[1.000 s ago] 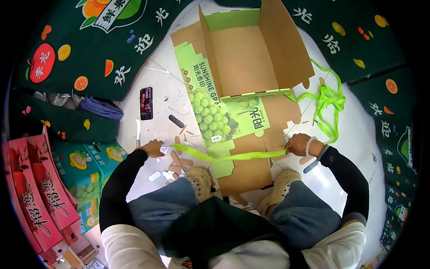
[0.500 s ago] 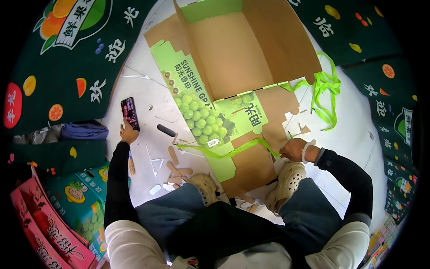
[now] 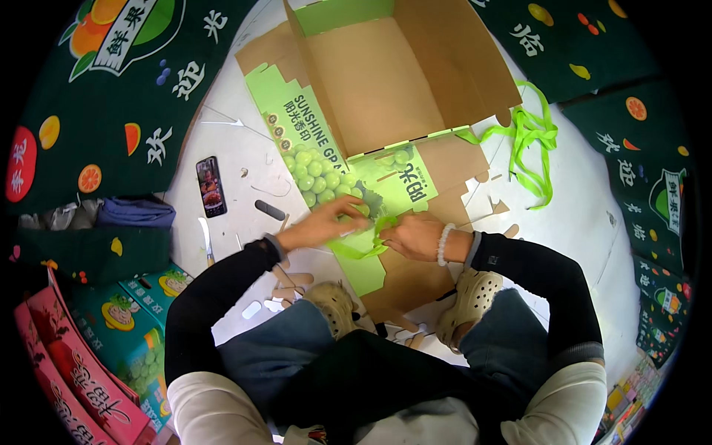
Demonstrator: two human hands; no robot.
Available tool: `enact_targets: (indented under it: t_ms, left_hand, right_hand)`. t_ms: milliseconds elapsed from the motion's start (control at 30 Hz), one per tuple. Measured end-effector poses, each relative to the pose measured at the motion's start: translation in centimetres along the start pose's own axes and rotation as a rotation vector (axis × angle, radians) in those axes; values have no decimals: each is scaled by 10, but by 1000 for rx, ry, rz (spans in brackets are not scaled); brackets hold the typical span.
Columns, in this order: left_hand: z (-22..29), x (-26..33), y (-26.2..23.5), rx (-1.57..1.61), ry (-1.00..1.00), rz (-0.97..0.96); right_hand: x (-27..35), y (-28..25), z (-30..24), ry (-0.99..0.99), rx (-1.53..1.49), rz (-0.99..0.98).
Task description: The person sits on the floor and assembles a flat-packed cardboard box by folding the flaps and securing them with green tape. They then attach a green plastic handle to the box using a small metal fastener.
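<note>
My right hand (image 3: 417,236) is closed on a bright green ribbon (image 3: 360,251), which bends in a loop below it. Facing it from the left, my left hand (image 3: 330,222) is slightly blurred, with fingers curved and apart near the ribbon, apparently holding nothing. Both hands are above the printed flap of a cardboard box (image 3: 374,78), green with pictured grapes. The box stands with its open side up, its brown inside showing. From its right edge another length of green ribbon (image 3: 535,137) trails in a tangle onto the white floor.
A phone (image 3: 211,185) with a lit screen lies on the floor at left, near a knife (image 3: 205,237) and a dark oval piece (image 3: 270,210). Cardboard scraps (image 3: 297,279) are scattered by my shoes. Dark green printed cloths (image 3: 111,141) hang on both sides; pink boxes (image 3: 81,371) stand lower left.
My left hand has left the phone and moved right to the ribbon. My right hand has moved left with the ribbon, whose stretched length now forms a loop.
</note>
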State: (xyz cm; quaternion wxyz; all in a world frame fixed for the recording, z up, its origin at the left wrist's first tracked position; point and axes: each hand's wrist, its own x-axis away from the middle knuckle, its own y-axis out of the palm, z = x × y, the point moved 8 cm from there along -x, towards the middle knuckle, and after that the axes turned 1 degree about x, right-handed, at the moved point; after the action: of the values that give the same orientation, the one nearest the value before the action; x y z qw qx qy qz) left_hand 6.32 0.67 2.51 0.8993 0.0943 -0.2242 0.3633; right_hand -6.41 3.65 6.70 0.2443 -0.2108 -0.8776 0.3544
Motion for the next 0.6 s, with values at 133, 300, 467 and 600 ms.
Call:
enact_targets:
  t_ms: [133,300,467,600]
  left_hand:
    - [7,19,60,-6,-163,-252]
    - [-11,53,34,78,-300,-235]
    - [26,51,27,-16,-71,43]
    - [68,33,71,196,34,-89]
  right_hand:
    - [-13,-17,-11,-62,-169,-37]
    - [-5,-47,8,-135,-233,-65]
    - [3,-50,10,-81,-444,-153]
    - [-8,-43,-28,-265,-448,-133]
